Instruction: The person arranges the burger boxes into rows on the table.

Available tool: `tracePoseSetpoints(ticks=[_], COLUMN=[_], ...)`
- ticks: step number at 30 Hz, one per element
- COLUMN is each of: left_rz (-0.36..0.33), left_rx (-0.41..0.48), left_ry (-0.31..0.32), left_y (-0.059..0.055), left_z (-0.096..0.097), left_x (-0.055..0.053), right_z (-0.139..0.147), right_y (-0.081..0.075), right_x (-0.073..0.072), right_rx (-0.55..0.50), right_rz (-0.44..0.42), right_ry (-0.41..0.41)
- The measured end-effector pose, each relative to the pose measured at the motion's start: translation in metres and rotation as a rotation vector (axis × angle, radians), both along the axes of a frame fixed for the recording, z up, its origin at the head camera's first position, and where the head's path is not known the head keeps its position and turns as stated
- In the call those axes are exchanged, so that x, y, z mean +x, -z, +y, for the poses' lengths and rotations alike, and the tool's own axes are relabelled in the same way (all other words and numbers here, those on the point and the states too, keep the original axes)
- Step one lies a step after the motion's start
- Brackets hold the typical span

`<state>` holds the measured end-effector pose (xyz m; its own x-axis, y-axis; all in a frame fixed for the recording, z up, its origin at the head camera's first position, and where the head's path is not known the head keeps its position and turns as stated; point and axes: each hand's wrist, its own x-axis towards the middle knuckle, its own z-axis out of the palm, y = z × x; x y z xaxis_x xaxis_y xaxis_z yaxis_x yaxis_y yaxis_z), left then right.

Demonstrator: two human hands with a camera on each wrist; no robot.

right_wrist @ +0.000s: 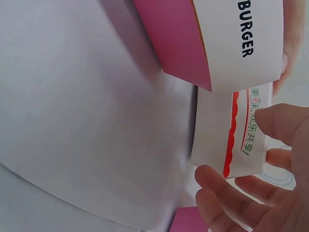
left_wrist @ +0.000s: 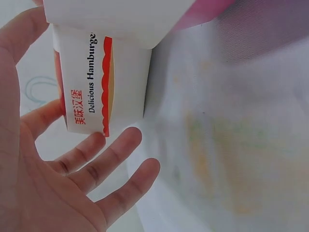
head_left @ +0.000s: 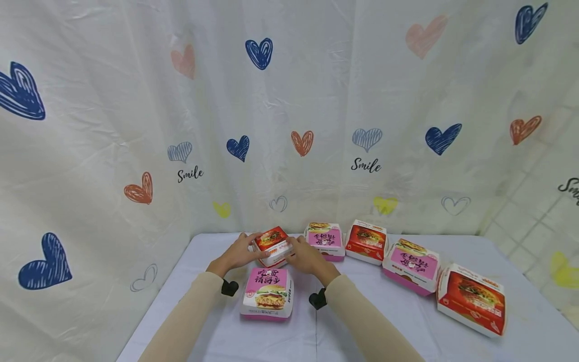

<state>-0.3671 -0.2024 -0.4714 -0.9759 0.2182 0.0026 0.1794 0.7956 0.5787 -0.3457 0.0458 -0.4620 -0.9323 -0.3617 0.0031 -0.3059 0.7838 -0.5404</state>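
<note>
At the back left of the table, a red-and-white hamburger box [head_left: 273,243] sits between both hands. My left hand [head_left: 236,255] holds its left side, thumb at the front and index finger towards the back. In the left wrist view the other fingers [left_wrist: 116,154] are spread at the box's side, which reads "Delicious Hamburger". My right hand [head_left: 309,257] holds the right side; in the right wrist view its thumb [right_wrist: 280,121] lies against the printed front. A pink-and-white burger box [head_left: 268,294] stands nearer, just in front, and partly hides the red one in both wrist views.
To the right, a curved row of boxes alternates colours: a pink box [head_left: 324,239], a red box [head_left: 367,242], another pink box [head_left: 412,264] and another red box [head_left: 472,297]. They stand on a white tablecloth [head_left: 344,322]. Behind hangs a heart-printed curtain [head_left: 316,90].
</note>
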Motion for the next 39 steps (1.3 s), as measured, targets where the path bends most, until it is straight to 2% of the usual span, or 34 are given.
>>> tracePoseSetpoints(ticks=[8,18,25,39], left_rz=[0.019,0.009,0.012,0.008], left_rx=[0.009,0.070,0.071,0.017], left_ry=[0.011,-0.020,-0.015,0.006], left_y=[0.0032,-0.0025,0.0009,0.0026], left_z=[-0.0031,-0.0037,-0.0047,-0.0087], left_x=[-0.0026,0.0017,0.0001,-0.0022], right_z=[-0.0014,-0.0027,-0.0010,0.0016], right_y=[0.0031,0.0004,0.0024,0.0069], right_x=[-0.0008,0.0010,0.0018,0.0012], right_rx=[0.026,0.030,0.012,0.017], right_rz=[0.010,0.001,-0.037,-0.015], right_ry=[0.026,0.056,0.043,0.026])
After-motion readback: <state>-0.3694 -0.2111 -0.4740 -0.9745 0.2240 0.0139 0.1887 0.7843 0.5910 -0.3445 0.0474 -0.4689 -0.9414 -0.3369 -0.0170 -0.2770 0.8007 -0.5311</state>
